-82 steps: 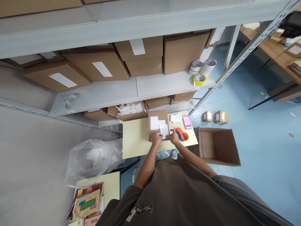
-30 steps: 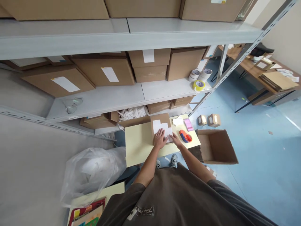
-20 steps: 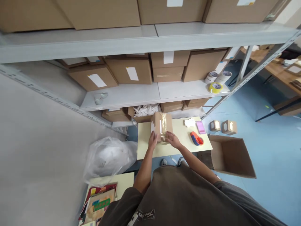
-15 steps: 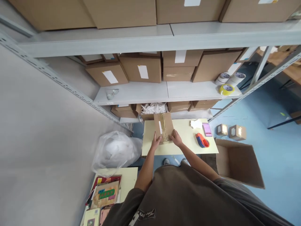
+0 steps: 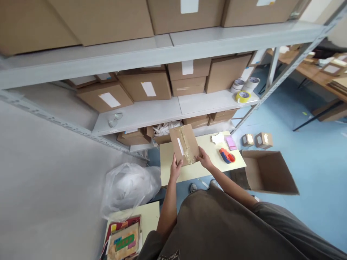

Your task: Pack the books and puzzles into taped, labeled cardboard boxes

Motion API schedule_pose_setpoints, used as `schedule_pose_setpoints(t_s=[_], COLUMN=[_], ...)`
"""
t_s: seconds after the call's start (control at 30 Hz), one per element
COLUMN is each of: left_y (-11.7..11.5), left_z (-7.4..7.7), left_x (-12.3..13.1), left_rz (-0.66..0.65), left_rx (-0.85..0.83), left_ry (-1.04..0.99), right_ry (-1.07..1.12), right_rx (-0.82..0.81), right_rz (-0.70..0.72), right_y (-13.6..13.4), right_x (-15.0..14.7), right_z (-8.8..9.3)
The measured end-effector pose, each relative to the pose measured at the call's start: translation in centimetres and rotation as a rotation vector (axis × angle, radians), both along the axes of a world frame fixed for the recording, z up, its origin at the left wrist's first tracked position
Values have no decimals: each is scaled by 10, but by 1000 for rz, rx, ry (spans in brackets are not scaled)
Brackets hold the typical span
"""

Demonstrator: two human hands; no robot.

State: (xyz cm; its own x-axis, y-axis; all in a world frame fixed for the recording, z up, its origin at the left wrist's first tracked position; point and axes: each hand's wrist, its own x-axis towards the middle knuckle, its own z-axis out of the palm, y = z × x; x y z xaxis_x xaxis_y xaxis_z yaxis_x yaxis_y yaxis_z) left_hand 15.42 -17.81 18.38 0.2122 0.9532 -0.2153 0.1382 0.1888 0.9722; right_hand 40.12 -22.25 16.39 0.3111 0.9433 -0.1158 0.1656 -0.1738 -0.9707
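A brown cardboard box (image 5: 189, 143) with clear tape along its middle and a white label is held above the cream table (image 5: 170, 177). My left hand (image 5: 176, 167) grips its near left corner, thumb on top. On the near right edge, my right hand (image 5: 204, 157) has its fingers wrapped round the box. To the right on the table lie a red and blue tape dispenser (image 5: 227, 155), a pink-purple pad (image 5: 230, 142) and white paper (image 5: 217, 138). The underside of the box is hidden.
A grey shelf rack (image 5: 151, 108) with cardboard boxes stands ahead; tape rolls (image 5: 243, 96) sit on it. An open carton (image 5: 271, 173) and two small boxes (image 5: 264, 140) are on the floor at right. A plastic bag (image 5: 130, 186) bulges at left.
The box has been raised toward me and looks larger, its taped face turned slightly. Both hands keep their hold. The view has swung to the right.
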Motion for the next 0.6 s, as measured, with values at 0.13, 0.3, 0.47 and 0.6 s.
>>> schedule_pose_setpoints(t_s=[0.13, 0.3, 0.47, 0.6], left_y=[16, 40, 34, 0], left_z=[35, 62, 65, 57], left_x=[25, 99, 211, 319], left_rz=[-132, -403, -716, -932], left_rx=[76, 132, 143, 150], left_ry=[54, 31, 32, -25], right_ry=[80, 105, 59, -19], right_rx=[38, 132, 158, 114], right_rz=[-130, -321, -585, -806], right_y=[-18, -53, -118, -189], right_x=[21, 73, 138, 194], right_z=[35, 66, 70, 62])
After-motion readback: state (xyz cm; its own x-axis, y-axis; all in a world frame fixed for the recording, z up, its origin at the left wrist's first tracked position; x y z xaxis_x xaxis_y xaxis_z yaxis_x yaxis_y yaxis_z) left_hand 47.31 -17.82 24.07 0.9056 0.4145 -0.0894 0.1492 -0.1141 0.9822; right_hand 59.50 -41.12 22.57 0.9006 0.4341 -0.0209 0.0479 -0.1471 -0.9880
